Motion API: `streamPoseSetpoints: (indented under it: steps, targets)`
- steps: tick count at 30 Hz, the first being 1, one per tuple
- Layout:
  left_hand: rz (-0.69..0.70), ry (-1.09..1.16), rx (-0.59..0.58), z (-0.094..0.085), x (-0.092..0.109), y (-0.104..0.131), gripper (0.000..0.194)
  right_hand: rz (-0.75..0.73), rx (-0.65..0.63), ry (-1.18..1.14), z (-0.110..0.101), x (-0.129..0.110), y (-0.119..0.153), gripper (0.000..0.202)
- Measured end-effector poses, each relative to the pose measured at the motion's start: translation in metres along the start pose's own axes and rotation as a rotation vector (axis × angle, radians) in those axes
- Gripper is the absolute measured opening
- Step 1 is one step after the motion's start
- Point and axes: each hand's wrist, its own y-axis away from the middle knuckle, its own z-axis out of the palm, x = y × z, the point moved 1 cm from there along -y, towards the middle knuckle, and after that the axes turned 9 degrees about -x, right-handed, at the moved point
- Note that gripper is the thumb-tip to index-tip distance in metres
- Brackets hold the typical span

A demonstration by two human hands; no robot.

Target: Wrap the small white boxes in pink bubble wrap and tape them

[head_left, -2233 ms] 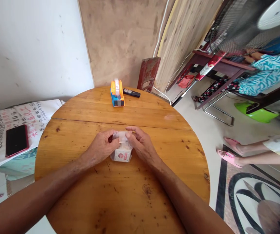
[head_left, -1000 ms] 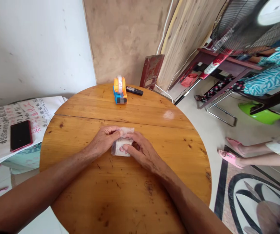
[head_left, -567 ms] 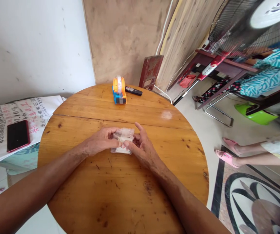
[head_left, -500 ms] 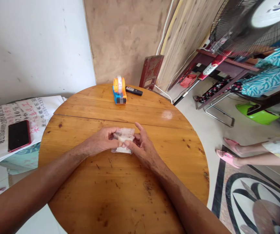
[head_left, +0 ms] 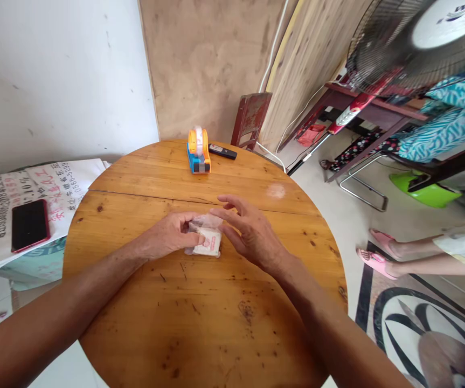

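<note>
A small white packet [head_left: 209,242] with pink print, in clear plastic wrap, lies near the middle of the round wooden table [head_left: 200,312]. My left hand [head_left: 170,235] grips its left side, the thumb on top and the fingers behind. Just right of the packet is my right hand [head_left: 252,231], its fingers apart and curved over the packet's upper right edge. The fingertips are close to the loose plastic; whether they touch it I cannot tell.
An orange and blue tape dispenser [head_left: 199,151] and a black remote-like object [head_left: 222,151] stand at the table's far edge. Left are papers with a phone [head_left: 30,226]. A red chair [head_left: 251,121] is behind; a fan [head_left: 422,43] and people's legs are at right.
My right hand has come off the packet, moving up and to the right, and its fingers have spread. More of the packet's printed face shows. My left hand keeps its grip.
</note>
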Motion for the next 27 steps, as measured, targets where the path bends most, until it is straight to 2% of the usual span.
streamPoseSetpoints:
  steps: [4,6,8,11,13,16,19,27]
  targets:
    - [0.032,-0.035,-0.019,-0.002,-0.003,0.000,0.036,-0.083,-0.105,0.117,-0.007,-0.005,-0.016,0.028]
    - [0.040,-0.026,-0.026,-0.002,-0.003,0.000,0.038,-0.112,-0.087,0.119,-0.006,-0.006,-0.021,0.023]
    - [0.049,-0.005,-0.025,-0.001,-0.004,0.000,0.041,-0.122,-0.005,0.067,-0.004,-0.006,-0.023,0.019]
    - [0.073,0.007,-0.025,0.000,-0.004,-0.001,0.041,-0.056,0.131,-0.105,0.000,-0.004,-0.022,0.015]
    - [0.076,-0.010,-0.011,0.000,-0.004,0.000,0.039,0.022,0.168,-0.255,0.001,-0.004,-0.021,0.014]
    - [0.066,-0.086,0.051,-0.001,-0.004,0.001,0.039,0.106,0.169,-0.441,0.002,-0.004,-0.020,0.015]
    - [0.083,-0.146,0.095,-0.003,-0.006,0.001,0.037,0.172,0.155,-0.528,0.004,-0.006,-0.020,0.015]
    - [0.073,0.004,0.109,-0.006,-0.007,-0.003,0.042,0.201,0.140,-0.593,0.011,-0.009,-0.022,0.015]
